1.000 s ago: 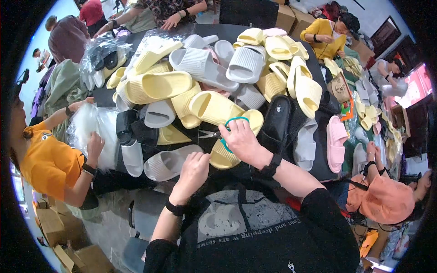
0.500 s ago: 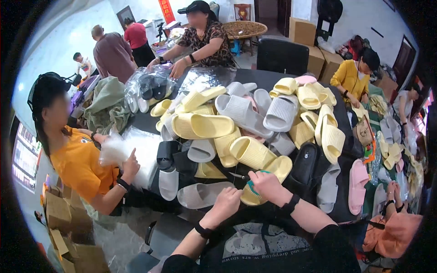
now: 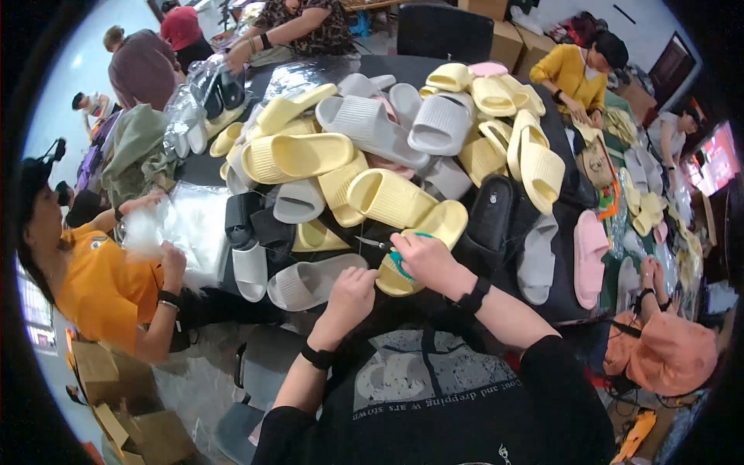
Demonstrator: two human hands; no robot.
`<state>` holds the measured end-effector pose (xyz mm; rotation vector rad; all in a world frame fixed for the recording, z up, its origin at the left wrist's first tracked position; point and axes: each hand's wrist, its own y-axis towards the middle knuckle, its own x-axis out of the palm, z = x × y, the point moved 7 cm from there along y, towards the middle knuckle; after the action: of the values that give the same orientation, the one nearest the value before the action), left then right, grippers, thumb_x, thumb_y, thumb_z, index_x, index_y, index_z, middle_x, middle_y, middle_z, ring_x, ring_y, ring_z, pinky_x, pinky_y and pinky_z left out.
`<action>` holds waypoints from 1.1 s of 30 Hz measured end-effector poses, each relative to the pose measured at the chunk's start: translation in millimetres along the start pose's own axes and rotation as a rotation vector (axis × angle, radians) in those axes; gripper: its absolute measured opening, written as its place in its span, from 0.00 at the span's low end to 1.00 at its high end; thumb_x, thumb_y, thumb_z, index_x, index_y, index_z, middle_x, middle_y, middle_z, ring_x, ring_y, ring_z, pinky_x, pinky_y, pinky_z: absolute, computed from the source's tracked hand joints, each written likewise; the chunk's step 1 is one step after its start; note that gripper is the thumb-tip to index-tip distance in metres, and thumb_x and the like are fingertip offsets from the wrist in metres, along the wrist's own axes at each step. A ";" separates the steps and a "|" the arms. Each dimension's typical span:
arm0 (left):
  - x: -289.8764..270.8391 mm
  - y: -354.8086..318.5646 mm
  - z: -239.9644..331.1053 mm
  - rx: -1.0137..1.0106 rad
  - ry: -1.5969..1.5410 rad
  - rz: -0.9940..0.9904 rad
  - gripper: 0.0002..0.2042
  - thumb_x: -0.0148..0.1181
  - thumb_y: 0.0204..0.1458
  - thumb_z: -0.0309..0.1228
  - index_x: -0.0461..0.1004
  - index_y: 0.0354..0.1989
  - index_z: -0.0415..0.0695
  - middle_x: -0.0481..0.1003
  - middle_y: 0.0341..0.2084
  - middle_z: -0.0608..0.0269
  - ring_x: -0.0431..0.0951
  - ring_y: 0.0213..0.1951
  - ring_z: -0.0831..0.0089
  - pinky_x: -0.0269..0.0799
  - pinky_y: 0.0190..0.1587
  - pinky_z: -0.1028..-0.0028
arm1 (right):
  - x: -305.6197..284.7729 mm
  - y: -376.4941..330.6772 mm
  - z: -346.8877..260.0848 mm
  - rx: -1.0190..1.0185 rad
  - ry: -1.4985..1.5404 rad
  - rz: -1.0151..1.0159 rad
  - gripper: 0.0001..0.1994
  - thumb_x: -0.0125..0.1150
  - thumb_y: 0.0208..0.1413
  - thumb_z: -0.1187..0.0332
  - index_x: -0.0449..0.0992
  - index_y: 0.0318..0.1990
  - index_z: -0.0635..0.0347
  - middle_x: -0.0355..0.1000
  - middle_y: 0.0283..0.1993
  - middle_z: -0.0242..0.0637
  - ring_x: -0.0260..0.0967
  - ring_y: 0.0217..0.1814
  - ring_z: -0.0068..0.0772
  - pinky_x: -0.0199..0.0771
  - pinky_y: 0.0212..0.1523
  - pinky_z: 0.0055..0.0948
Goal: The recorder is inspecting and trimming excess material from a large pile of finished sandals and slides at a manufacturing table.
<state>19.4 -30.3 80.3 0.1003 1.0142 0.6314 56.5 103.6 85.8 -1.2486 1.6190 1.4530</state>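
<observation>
My right hand (image 3: 425,262) is closed around a pair of scissors (image 3: 377,243) with green handles, blades pointing left. Fingers pinched together, my left hand (image 3: 350,294) is just left of it; what they hold, if anything, is too small to make out. A thin thread-like line runs near the blades. Under the scissors lies a yellow slipper (image 3: 397,282), partly covered by my right hand. A grey slipper (image 3: 316,280) rests beside my left hand. Beyond my hands rises a heap of yellow, grey and black slippers, with a ribbed yellow slipper (image 3: 391,198) nearest the scissors.
A black slipper (image 3: 493,213) and a pink slipper (image 3: 590,260) lie to the right. At left, a person in orange (image 3: 108,291) handles clear plastic bags (image 3: 203,225). Other people stand around the dark table (image 3: 372,66). Cardboard boxes (image 3: 116,376) sit at lower left.
My view has tilted downward, so the table and people appear higher in the picture. My hands keep nearly the same pose. The person in orange has shifted their hands over the plastic.
</observation>
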 end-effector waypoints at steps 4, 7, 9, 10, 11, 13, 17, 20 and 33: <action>-0.6 1.9 2.9 0.002 0.011 -0.022 0.09 0.53 0.41 0.16 0.71 0.33 0.39 0.70 0.25 0.54 0.69 0.32 0.55 0.66 0.35 0.62 | 1.3 4.7 -1.7 -0.005 -0.085 0.017 0.13 0.57 0.45 0.68 0.67 0.38 0.62 0.67 0.27 0.37 0.70 0.29 0.36 0.72 0.28 0.30; -2.8 2.8 4.1 0.017 0.009 -0.006 0.09 0.53 0.41 0.16 0.71 0.33 0.39 0.70 0.24 0.54 0.69 0.32 0.55 0.66 0.35 0.62 | -2.6 7.9 -1.9 -0.013 -0.106 0.011 0.16 0.58 0.44 0.68 0.67 0.42 0.62 0.65 0.27 0.39 0.69 0.32 0.39 0.71 0.33 0.34; -3.6 2.8 3.5 0.018 0.010 0.003 0.09 0.53 0.42 0.16 0.71 0.33 0.39 0.70 0.24 0.54 0.69 0.31 0.55 0.66 0.35 0.62 | -7.8 8.5 -1.6 -0.002 -0.113 0.004 0.17 0.60 0.44 0.68 0.68 0.44 0.62 0.64 0.28 0.40 0.68 0.34 0.42 0.70 0.37 0.36; -3.7 2.6 2.6 0.011 0.013 0.005 0.09 0.53 0.42 0.16 0.71 0.33 0.39 0.70 0.24 0.54 0.69 0.31 0.55 0.66 0.35 0.62 | -11.1 7.9 1.9 0.042 -0.001 -0.007 0.17 0.60 0.44 0.68 0.68 0.44 0.62 0.66 0.30 0.42 0.68 0.35 0.44 0.70 0.38 0.38; -3.7 2.4 1.6 0.003 0.016 0.007 0.09 0.53 0.42 0.16 0.71 0.33 0.39 0.70 0.24 0.54 0.69 0.31 0.55 0.66 0.35 0.62 | -12.3 7.1 6.3 0.102 0.107 -0.044 0.17 0.59 0.45 0.69 0.68 0.44 0.61 0.67 0.31 0.45 0.69 0.37 0.46 0.70 0.39 0.40; -4.4 1.9 1.4 0.012 0.022 0.018 0.09 0.53 0.42 0.16 0.71 0.33 0.39 0.69 0.24 0.54 0.69 0.31 0.54 0.66 0.35 0.62 | -13.0 3.9 13.1 0.196 0.286 -0.140 0.17 0.59 0.46 0.68 0.68 0.44 0.61 0.69 0.33 0.47 0.70 0.38 0.48 0.70 0.41 0.40; -3.2 1.6 0.2 0.009 0.032 -0.005 0.09 0.52 0.42 0.16 0.70 0.33 0.38 0.70 0.25 0.53 0.69 0.32 0.54 0.67 0.36 0.62 | 10.0 -7.7 18.9 0.363 0.467 -0.582 0.17 0.57 0.47 0.65 0.73 0.45 0.62 0.74 0.38 0.51 0.72 0.42 0.50 0.71 0.43 0.40; -2.8 1.4 -0.7 0.006 0.064 -0.031 0.10 0.54 0.40 0.18 0.71 0.33 0.40 0.70 0.26 0.55 0.70 0.34 0.57 0.67 0.37 0.63 | 14.0 -2.0 13.5 0.341 0.579 -0.551 0.14 0.56 0.46 0.62 0.77 0.31 0.65 0.74 0.31 0.54 0.73 0.36 0.53 0.72 0.37 0.41; -3.3 -1.6 -0.2 0.012 0.071 -0.035 0.08 0.54 0.43 0.18 0.71 0.33 0.39 0.69 0.25 0.54 0.69 0.33 0.56 0.66 0.36 0.63 | 33.0 6.6 11.6 0.470 0.741 -0.711 0.15 0.60 0.45 0.61 0.79 0.37 0.63 0.75 0.30 0.50 0.75 0.33 0.41 0.73 0.36 0.35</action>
<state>18.7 -33.4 82.2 0.0709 1.0863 0.6010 37.0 106.6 56.2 -1.9022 1.5390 0.1501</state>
